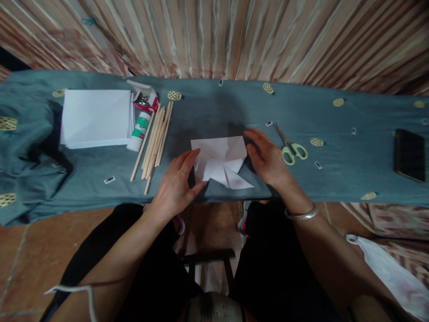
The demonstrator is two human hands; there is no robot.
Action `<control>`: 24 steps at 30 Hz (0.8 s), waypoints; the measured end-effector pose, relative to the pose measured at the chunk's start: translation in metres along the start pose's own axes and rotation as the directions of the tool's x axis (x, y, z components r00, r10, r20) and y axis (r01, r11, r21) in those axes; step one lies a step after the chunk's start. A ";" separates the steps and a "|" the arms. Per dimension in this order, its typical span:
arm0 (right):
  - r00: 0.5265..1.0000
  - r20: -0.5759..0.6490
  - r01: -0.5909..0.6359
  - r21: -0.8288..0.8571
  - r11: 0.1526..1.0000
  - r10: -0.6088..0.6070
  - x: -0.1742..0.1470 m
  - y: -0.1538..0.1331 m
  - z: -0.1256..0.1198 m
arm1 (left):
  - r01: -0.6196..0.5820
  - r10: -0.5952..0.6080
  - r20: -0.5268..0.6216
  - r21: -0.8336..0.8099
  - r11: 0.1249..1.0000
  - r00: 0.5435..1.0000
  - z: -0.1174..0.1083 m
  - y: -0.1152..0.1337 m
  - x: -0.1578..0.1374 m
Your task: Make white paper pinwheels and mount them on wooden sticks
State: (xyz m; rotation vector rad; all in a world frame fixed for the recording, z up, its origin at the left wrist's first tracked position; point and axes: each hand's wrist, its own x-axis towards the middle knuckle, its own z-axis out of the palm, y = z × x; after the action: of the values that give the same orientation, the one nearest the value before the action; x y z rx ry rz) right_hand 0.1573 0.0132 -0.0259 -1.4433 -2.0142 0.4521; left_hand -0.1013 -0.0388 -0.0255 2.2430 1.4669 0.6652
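Note:
A folded and cut piece of white paper (217, 154) lies near the table's front edge, its surface creased and one pointed flap (237, 179) sticking out at the lower right. My left hand (176, 183) is at the paper's left side; its forefinger and thumb are spread and rest over the edge, not closed on it. Beside the right edge is my right hand (266, 156), fingers apart and nothing in them, the tips close to the upper right corner. Just right of that hand lie scissors (290, 147) with light green handles, blades pointing away from me.
Left of the paper are several wooden sticks (156, 141), a glue stick (139, 132), an open small box (145, 99) of shiny metal pieces and a stack of white paper (97, 117). A black phone (409, 155) lies far right. A curtain (214, 38) hangs behind the cloth-covered table (345, 174).

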 end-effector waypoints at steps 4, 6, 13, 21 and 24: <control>0.997 0.076 -0.005 0.019 1.000 0.004 0.011 0.007 0.001 | -0.031 0.031 0.016 0.027 0.999 0.999 0.004 0.003 0.003; 0.995 0.103 0.010 0.033 0.999 -0.014 0.014 0.007 0.002 | -0.051 0.051 0.019 0.034 0.998 0.999 0.003 0.001 0.005; 0.991 0.115 -0.070 0.080 0.994 0.061 0.010 0.002 -0.007 | -0.059 0.065 -0.030 0.151 0.987 0.997 -0.012 -0.021 0.024; 0.959 0.224 -0.207 0.148 0.967 0.171 -0.011 -0.006 -0.019 | 0.035 -0.014 -0.084 0.254 0.967 0.996 -0.023 -0.034 0.055; 0.976 0.112 -0.202 0.128 0.971 0.188 -0.009 -0.003 -0.022 | 0.067 -0.047 -0.089 0.231 0.971 0.995 -0.026 -0.036 0.059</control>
State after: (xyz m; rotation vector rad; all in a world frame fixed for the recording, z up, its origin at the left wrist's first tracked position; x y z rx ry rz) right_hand 0.1713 0.0023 -0.0093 -1.5654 -1.8815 0.7463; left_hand -0.1228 0.0312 -0.0134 2.3603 1.7237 0.6012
